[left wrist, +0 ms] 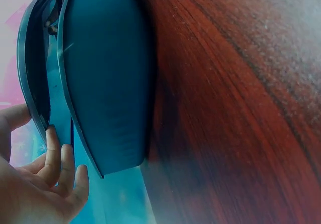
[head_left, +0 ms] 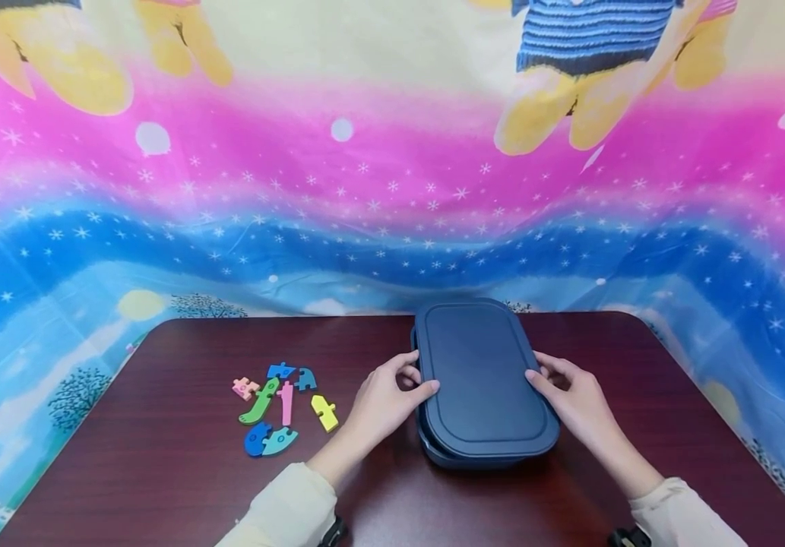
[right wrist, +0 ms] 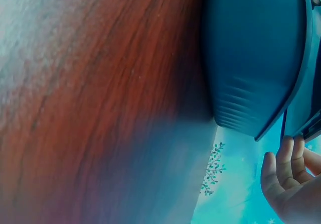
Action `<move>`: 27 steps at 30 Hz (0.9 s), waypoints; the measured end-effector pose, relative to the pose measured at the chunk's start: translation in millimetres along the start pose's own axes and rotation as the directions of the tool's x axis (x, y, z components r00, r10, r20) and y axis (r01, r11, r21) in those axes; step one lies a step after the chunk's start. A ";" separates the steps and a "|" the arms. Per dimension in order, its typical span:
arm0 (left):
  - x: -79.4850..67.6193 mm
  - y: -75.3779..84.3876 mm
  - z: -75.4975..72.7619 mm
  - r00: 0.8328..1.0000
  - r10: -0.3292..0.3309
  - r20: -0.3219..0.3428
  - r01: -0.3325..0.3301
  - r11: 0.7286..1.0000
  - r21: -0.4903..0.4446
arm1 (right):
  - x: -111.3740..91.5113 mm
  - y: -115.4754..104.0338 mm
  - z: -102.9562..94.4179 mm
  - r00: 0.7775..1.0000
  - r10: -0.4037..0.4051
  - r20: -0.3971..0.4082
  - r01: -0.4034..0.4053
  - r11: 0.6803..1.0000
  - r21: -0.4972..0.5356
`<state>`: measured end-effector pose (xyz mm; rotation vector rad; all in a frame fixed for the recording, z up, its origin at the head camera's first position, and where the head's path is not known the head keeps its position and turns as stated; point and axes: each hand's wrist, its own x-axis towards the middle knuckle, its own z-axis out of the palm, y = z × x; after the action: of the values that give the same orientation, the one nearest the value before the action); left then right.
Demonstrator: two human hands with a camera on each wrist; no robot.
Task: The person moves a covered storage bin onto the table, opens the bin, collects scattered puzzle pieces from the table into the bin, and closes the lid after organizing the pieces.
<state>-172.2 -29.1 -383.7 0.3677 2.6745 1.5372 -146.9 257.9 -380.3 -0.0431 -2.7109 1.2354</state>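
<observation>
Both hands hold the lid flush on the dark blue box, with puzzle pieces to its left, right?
Not flush: the left wrist view shows a gap between the lid and the dark blue box. The left hand and right hand do hold the lid, and the puzzle pieces are to the box's left.

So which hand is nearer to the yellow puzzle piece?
Left. The left hand pinches the lid's near-side left edge, just right of the yellow piece; the right hand is farther off, holding the opposite edge of the lid.
</observation>
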 end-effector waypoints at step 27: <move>1.1 25.1 18.6 0.987 0.042 0.156 -0.022 0.991 -0.128 | -9.6 17.5 -31.6 1.000 -0.016 -0.027 0.015 0.998 -0.064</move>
<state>-165.8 -0.9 -371.6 0.5060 2.4496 1.6024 -133.1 292.2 -374.4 -0.0465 -2.7211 1.1359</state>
